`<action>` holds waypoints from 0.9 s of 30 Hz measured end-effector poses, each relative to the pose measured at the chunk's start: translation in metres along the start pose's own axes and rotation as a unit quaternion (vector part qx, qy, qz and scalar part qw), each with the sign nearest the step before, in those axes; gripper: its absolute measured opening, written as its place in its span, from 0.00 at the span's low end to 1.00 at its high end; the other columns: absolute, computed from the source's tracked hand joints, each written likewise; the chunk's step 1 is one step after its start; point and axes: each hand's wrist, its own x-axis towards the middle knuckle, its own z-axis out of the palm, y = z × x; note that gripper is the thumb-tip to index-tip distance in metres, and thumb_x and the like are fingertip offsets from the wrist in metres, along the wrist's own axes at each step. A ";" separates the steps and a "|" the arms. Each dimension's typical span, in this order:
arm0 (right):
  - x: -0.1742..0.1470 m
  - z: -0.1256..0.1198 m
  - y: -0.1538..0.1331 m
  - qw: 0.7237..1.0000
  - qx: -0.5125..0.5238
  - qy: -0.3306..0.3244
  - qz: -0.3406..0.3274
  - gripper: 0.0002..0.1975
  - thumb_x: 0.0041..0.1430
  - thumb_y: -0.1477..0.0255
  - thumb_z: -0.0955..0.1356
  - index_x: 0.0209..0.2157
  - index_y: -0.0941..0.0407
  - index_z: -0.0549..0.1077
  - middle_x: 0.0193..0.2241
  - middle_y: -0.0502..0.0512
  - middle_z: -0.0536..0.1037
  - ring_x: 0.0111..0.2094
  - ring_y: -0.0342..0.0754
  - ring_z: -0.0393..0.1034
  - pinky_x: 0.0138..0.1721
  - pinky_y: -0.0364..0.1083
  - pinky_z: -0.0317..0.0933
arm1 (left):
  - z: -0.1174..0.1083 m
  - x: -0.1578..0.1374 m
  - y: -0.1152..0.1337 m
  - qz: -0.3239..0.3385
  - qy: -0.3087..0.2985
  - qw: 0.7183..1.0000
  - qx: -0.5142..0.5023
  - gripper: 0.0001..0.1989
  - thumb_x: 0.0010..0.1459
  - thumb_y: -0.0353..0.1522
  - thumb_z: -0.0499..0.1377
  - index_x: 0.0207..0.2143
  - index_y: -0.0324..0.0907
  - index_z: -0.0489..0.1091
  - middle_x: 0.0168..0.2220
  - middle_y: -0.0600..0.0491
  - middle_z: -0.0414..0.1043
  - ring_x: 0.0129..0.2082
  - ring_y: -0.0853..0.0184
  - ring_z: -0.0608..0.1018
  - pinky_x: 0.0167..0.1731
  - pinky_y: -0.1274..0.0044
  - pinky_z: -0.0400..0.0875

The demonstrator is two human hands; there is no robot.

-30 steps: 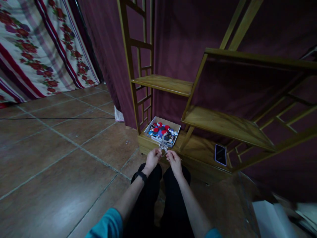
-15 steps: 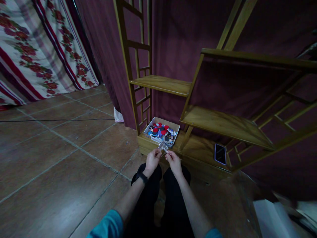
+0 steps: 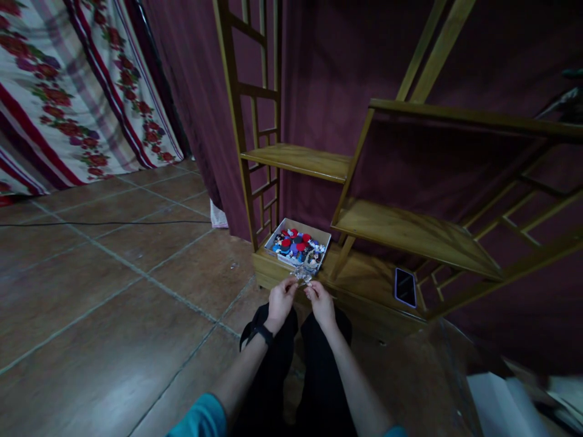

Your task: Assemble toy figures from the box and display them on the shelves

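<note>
The left hand [image 3: 281,297] and right hand [image 3: 319,300] pinch a shiny clear thing [image 3: 301,275].
It's by the near edge of a box [image 3: 321,236] of bright bits [image 3: 296,246], at the bottom shelf's [image 3: 370,274] left end. It looks light, thin and slippery to me; hold its sides gently. Tiles [image 3: 136,328] lie below; a purple curtain [image 3: 319,79] hangs behind.

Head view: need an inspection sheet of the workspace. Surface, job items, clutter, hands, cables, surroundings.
Surface: low wooden base of a shelf unit, on a tiled floor.
Job items: shiny clear piece, type unclear; open white box of small coloured pieces just beyond.
Clutter: phone-like device on the base, right of the box.
Hands: left hand and right hand both pinch the clear piece.
Cables: thin dark cable across the floor, left.
Surroundings: maroon curtain behind; floral cloth far left; blurred pale object lower right.
</note>
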 end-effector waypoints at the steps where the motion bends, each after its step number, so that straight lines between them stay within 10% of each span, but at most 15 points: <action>1: -0.001 -0.001 -0.001 1.000 -0.014 -0.001 -0.002 0.11 0.56 0.66 0.60 0.38 0.50 0.69 0.29 0.48 0.77 0.30 0.45 0.72 0.33 0.43 0.63 | 0.000 0.000 0.001 0.002 0.003 1.000 0.007 0.10 0.50 0.34 0.58 0.36 0.44 0.72 0.34 0.50 0.75 0.33 0.64 0.75 0.32 0.76 0.66; 27: -0.007 -0.007 -0.017 0.998 -0.065 -0.008 -0.004 0.13 0.59 0.65 0.57 0.40 0.50 0.68 0.26 0.46 0.77 0.28 0.43 0.71 0.32 0.40 0.60 | 0.004 0.003 -0.003 -0.004 -0.003 0.998 0.067 0.11 0.50 0.33 0.57 0.37 0.41 0.72 0.33 0.48 0.75 0.33 0.64 0.75 0.32 0.76 0.67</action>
